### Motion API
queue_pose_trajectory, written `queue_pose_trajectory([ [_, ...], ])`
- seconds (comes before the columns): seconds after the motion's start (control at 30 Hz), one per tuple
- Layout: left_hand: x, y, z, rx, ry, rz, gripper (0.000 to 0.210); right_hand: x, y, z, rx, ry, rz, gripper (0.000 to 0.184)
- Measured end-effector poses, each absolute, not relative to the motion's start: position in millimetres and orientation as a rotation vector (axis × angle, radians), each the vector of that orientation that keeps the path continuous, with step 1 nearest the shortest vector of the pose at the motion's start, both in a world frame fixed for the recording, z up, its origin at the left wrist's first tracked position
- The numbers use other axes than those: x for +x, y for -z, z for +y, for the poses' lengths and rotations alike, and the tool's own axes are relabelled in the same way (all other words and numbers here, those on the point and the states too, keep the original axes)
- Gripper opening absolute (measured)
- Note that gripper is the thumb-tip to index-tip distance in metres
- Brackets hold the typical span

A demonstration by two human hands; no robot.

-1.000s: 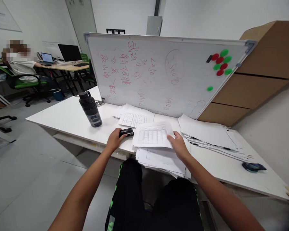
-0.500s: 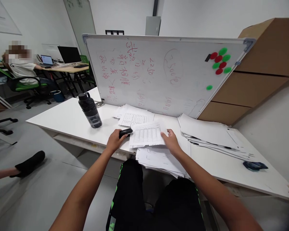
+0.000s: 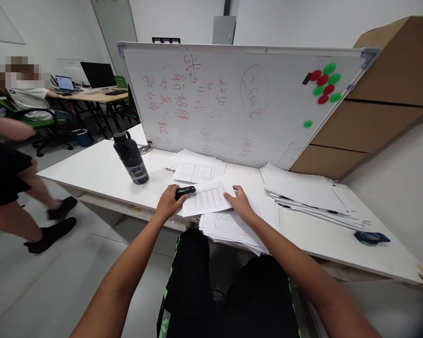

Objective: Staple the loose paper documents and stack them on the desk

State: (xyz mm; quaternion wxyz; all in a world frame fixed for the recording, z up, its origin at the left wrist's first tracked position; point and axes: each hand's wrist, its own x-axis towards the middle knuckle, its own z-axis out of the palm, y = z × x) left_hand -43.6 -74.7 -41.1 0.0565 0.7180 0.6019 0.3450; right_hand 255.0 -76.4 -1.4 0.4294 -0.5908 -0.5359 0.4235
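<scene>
My left hand (image 3: 168,203) is wrapped round a black stapler (image 3: 185,191), whose front end lies over the upper left corner of a printed sheet. Between thumb and fingers, my right hand (image 3: 238,200) grips the right edge of these papers (image 3: 206,199), which carry a printed table. A loose stack of printed paper (image 3: 232,228) lies under them and juts past the desk's front edge. Behind the held papers is another pile of printed sheets (image 3: 197,170). Whether the stapler's jaw is closed on the paper, I cannot tell.
A black water bottle (image 3: 131,159) stands on the white desk (image 3: 81,164) at left. Behind leans a whiteboard (image 3: 211,103) with red writing and magnets. To the right are a paper stack (image 3: 303,195), a dark object (image 3: 372,237) and cardboard boxes (image 3: 380,126). A person's legs (image 3: 17,202) are at far left.
The held papers and my right hand have shifted left, bringing the sheet's upper left corner to the stapler. At far left, a walking person has come further into view.
</scene>
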Motion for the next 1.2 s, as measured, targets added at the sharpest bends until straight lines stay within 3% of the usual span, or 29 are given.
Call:
queue_pose_trajectory([
  [0.23, -45.1, 36.6, -76.3, 2.334, -1.062, 1.775, 0.043, 250.7, 16.9, -83.2, -1.496, -0.939, -1.335, 0.057],
  [0.43, -29.6, 2.1, -53.4, 2.027, -1.25, 1.914, 0.04, 248.9, 18.5, -89.9, -1.428, -0.917, -1.324, 0.059],
  [0.6, -0.9, -24.9, -12.7, 2.102, -0.826, 2.022, 0.043, 250.4, 20.3, -87.8, -1.414, -0.932, -1.324, 0.055],
  [0.73, 16.1, -11.4, 8.6, 1.97, -0.34, 2.149, 0.039, 250.4, 20.8, -88.1, -1.433, -0.932, -1.314, 0.052],
  [0.83, 23.3, 3.4, 13.0, 1.943, -0.212, 2.245, 0.033, 250.2, 18.3, -89.5, -1.433, -0.931, -1.315, 0.053],
  [0.97, 25.1, 3.8, 6.0, 2.045, -0.399, 2.184, 0.044, 250.5, 16.2, -89.4, -1.42, -0.947, -1.307, 0.055],
  [1.2, -6.8, -5.1, -42.5, 2.103, -1.107, 2.138, 0.051, 249.1, 19.9, -85.2, -1.421, -0.917, -1.373, 0.055],
])
